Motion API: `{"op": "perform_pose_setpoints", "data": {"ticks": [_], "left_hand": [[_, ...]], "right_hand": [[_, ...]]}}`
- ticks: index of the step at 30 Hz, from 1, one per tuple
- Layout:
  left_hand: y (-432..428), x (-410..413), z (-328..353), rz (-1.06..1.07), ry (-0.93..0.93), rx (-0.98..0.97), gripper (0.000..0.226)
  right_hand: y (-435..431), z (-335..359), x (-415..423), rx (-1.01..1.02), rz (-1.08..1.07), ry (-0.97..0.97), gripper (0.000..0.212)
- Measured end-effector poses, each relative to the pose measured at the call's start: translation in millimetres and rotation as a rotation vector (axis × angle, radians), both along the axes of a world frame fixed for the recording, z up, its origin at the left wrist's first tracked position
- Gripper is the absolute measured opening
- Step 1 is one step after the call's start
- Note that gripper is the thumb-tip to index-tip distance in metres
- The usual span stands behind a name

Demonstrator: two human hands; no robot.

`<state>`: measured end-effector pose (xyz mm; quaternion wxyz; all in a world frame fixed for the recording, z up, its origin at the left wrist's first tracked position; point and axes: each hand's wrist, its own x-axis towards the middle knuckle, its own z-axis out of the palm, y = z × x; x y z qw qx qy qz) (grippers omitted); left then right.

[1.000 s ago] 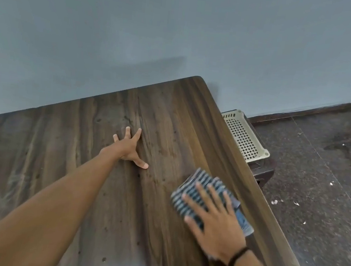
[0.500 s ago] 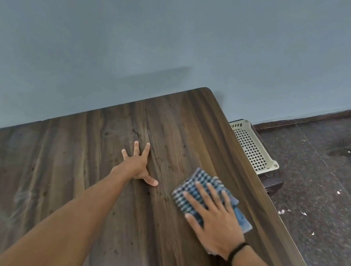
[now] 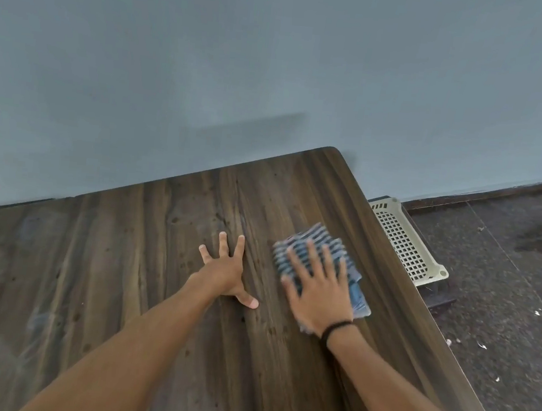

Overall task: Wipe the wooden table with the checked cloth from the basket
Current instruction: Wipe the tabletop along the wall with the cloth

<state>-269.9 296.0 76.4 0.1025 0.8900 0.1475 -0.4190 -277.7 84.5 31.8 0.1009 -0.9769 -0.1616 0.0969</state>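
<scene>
Wooden counter (image 3: 122, 273): dark streaked grain, its far edge against a grey-blue wall (image 3: 210, 65), its rounded far right corner in view.

Checked cloth (image 3: 312, 243): blue and white, folded, flat on the counter. It lies near the counter's right edge, short of the far right corner.

Right hand (image 3: 319, 294): palm down on the cloth, fingers straight and spread. The grip is apart; it presses the fabric and does not curl round it. The cloth's far half shows past the fingertips. Cloth and fingers are blurred, so we cannot read any marking on the weave. There is a black band (image 3: 337, 327) on the wrist.

Left hand (image 3: 224, 272): flat on bare counter, farther in from the right edge than the cloth and not touching it. Fingers are splayed and the thumb is stretched out. The grip is apart and holds nothing.

Basket (image 3: 406, 243): cream, perforated. We note it lower than the counter, just beyond the right edge and partly hidden by it.

Floor (image 3: 504, 296): dark and speckled, right of the counter, with pale scraps scattered on it.
</scene>
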Motion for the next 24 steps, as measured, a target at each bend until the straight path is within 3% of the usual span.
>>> {"op": "perform_pose_setpoints", "data": {"ticks": [2,7,11,16,20,24], "left_hand": [[1,2,-3,-0.019,0.008,0.017,0.150],[23,36,4,0.027,-0.047,0.067,0.150],[54,60,5,0.057,-0.076,0.076,0.148],[59,64,-1,0.074,-0.067,0.055,0.150],[57,58,1,0.029,-0.090,0.061,0.145],[54,60,4,0.020,-0.081,0.057,0.144]], "right_hand": [[-12,-5,-20,-0.002,0.112,0.009,0.060],[-3,3,39,0.019,-0.092,0.034,0.060],[-17,-7,-5,0.026,0.076,-0.021,0.057],[15,-1,54,0.020,-0.098,-0.011,0.062],[4,-5,17,0.013,0.158,-0.016,0.058],[19,-1,94,0.027,-0.057,-0.009,0.062]]}}
